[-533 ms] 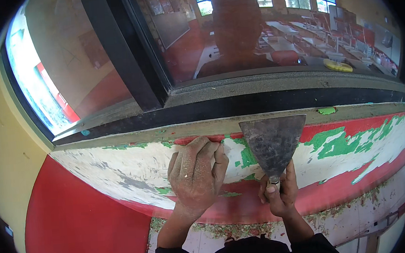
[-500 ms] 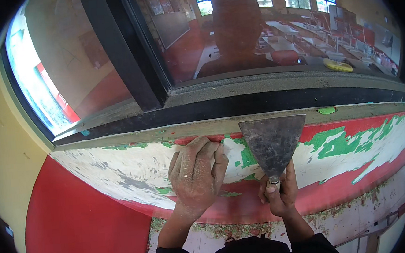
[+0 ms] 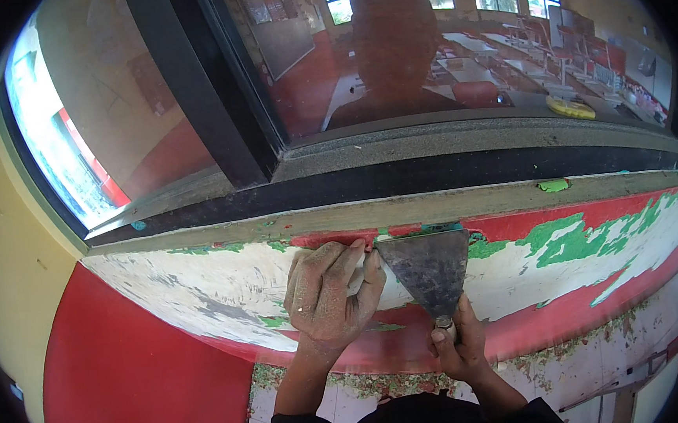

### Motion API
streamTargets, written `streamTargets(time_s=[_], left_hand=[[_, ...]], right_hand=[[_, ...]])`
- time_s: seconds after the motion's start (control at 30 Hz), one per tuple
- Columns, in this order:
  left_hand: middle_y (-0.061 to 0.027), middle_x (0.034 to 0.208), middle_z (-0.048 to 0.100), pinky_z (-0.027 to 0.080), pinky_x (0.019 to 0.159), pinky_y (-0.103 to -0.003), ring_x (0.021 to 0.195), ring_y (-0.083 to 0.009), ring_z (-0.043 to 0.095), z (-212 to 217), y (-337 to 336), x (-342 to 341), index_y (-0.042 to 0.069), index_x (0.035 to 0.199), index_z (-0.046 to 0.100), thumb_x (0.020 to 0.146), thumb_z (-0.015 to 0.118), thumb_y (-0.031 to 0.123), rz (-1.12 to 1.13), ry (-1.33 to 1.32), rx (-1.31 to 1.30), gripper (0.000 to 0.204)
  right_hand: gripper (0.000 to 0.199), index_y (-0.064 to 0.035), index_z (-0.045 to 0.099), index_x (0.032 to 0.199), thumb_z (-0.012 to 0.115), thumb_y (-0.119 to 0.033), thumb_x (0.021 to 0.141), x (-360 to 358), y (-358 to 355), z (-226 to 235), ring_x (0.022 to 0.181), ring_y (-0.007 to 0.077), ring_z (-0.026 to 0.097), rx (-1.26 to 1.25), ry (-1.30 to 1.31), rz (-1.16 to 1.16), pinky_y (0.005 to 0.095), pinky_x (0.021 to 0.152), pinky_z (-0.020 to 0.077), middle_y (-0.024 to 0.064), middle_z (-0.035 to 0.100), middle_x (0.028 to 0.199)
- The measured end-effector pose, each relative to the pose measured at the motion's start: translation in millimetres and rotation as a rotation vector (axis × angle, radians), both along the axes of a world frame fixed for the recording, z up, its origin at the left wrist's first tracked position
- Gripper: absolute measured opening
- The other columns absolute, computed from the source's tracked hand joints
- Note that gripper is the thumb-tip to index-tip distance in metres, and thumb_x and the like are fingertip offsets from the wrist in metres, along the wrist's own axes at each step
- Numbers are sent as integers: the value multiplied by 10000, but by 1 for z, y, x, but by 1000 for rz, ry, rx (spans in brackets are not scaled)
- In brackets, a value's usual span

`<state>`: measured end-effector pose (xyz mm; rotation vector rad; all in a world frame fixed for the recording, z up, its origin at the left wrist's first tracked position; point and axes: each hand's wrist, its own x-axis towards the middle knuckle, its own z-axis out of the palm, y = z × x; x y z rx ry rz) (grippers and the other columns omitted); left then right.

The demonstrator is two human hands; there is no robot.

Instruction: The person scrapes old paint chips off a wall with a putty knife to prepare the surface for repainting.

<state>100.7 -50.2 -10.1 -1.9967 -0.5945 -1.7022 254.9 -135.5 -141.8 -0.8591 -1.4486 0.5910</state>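
My right hand [image 3: 462, 343] is wrapped round the handle of a wide paint scraper [image 3: 429, 264]. The scraper's dark blade points away from me, its straight edge against the wall [image 3: 508, 273] just below the window ledge. To its left, my dusty left hand [image 3: 331, 294] is closed, thumb and forefinger close together beside a strip of red paint [image 3: 329, 237]. Whether a flake sits between those fingertips I cannot make out. Patches of green paint [image 3: 565, 241] and bare white show on the wall around both hands.
A dark window frame [image 3: 431, 172] runs above the grey ledge [image 3: 339, 213], with reflecting glass over it. A loose green paint flake [image 3: 553, 185] lies on the ledge. Paint chips [image 3: 367, 384] litter the floor along the wall's foot. A red-painted surface [image 3: 137, 359] stands at left.
The scraper has moved left and toward me, its blade edge dropping from the ledge to the wall's top band. My left hand has shifted slightly, its fingertips a little lower.
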Motion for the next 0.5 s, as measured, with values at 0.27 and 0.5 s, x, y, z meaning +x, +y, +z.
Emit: streamTargets(time_s=[0.27,0.5], left_hand=[[-60,784,579,442,531,-298,622,-186,581,-1,6,-2,32,820,629,660,718,11,26,28,78,184],[-116,801,586,412,450,-244,608,-165,548,-4,8,0,6,809,610,752,671,43,-50,-16,-16,91]], right_hand=[[606,47,271,1326,572,8,802,-16,7,-1,600,202,557,167,9,-99,308,535,443,131,584,760],[581,60,299,1296,576,26,786,-18,6,-14,594,216,557,153,-18,-86,319,532,446,127,581,749]])
